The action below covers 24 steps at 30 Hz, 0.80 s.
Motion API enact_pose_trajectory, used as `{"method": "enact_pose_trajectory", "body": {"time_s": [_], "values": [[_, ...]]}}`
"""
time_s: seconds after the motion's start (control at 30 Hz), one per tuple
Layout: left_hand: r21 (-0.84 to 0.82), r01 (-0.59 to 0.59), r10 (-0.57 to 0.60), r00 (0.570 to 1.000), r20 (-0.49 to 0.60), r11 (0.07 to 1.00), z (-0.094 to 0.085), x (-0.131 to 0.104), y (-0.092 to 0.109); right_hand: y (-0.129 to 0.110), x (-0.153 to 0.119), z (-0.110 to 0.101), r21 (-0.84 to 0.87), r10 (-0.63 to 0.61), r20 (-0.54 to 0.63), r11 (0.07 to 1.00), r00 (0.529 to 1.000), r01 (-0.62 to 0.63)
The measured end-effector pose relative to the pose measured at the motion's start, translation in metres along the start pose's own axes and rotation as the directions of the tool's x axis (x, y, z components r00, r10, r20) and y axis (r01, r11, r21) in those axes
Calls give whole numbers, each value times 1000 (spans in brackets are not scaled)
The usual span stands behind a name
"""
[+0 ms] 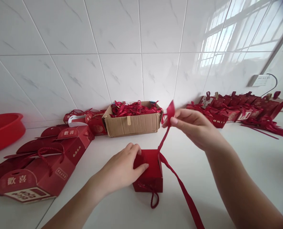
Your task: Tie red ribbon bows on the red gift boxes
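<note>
A small red gift box [154, 168] stands on the white tabletop in front of me. My left hand [124, 167] grips its left side, with the thumb on the upper face and the fingertips at the far edge. A red cord loop [154, 199] hangs from the box's near side onto the table. Between thumb and fingers, my right hand [191, 127] pinches a red ribbon [170, 109] near its end, raised above the box. The ribbon runs down to the box's upper right corner, and another length trails from there toward the front edge of the view.
A cardboard box [132, 126] full of red ribbon bows sits by the tiled wall. Larger red gift boxes [48, 165] line the left, near a red basin [5, 130]. Several small red boxes [232, 108] and loose ribbons [267, 125] lie at the back right, below a power socket [259, 80].
</note>
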<state>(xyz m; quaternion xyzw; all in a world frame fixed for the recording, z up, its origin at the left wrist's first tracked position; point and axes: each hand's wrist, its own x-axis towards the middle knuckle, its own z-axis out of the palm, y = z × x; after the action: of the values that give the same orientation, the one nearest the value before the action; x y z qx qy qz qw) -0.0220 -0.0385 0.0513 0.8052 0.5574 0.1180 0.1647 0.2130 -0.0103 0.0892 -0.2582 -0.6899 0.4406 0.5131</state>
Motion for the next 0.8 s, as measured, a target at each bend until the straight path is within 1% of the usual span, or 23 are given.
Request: {"method": "enact_pose_trajectory", "body": {"time_s": [0.07, 0.1, 0.13, 0.2, 0.27, 0.3, 0.37, 0.43, 0.47, 0.5, 0.53, 0.57, 0.6, 0.63, 0.7, 0.8], "values": [[-30, -6, 6, 1000, -4, 1000, 0, 2, -3, -9, -6, -6, 19, -71, -107, 997, 992, 73], [-51, 1, -1, 1000, -2, 999, -1, 2, -3, -14, -9, -8, 28, -107, -171, 993, 979, 114], [-71, 15, -15, 1000, 2, 997, -2, 3, -4, -20, -12, -11, 37, -143, -240, 987, 960, 156], [-109, 52, -50, 998, 26, 993, -6, 2, -4, -32, -18, -18, 56, -206, -367, 968, 907, 243], [-153, 83, -77, 996, 45, 985, -11, 2, -4, -42, -23, -24, 70, -244, -429, 951, 870, 302], [-181, 93, -85, 995, 48, 979, -14, 2, -4, -45, -24, -27, 80, -252, -431, 946, 866, 315], [-240, 98, -89, 995, 46, 966, -18, 1, -6, -44, -22, -28, 120, -252, -388, 940, 886, 320], [-286, 86, -74, 996, 52, 954, -22, 2, -8, -34, -17, -22, 171, -214, -305, 946, 928, 275], [-299, 80, -65, 996, 61, 951, -24, 3, -9, -27, -14, -16, 174, -169, -245, 961, 955, 215], [-305, 77, -58, 996, 72, 949, -25, 4, -10, -18, -10, -9, 144, -94, -173, 982, 980, 119], [-307, 79, -54, 995, 88, 948, -27, 5, -11, -9, -6, 0, 74, 7, -103, 997, 995, 0], [-308, 81, -50, 993, 105, 948, -28, 6, -11, 0, -2, 10, -29, 130, -32, 991, 991, -131], [-308, 84, -47, 991, 125, 948, -29, 7, -12, 9, 1, 19, -136, 234, 18, 964, 972, -230], [-306, 89, -45, 988, 147, 948, -30, 7, -13, 17, 3, 27, -225, 308, 51, 930, 950, -289], [-304, 107, -52, 982, 182, 947, -32, 8, -14, 29, 7, 40, -328, 390, 81, 880, 917, -345], [-303, 132, -70, 976, 208, 944, -32, 8, -16, 42, 8, 48, -363, 458, 134, 848, 879, -387]]}}
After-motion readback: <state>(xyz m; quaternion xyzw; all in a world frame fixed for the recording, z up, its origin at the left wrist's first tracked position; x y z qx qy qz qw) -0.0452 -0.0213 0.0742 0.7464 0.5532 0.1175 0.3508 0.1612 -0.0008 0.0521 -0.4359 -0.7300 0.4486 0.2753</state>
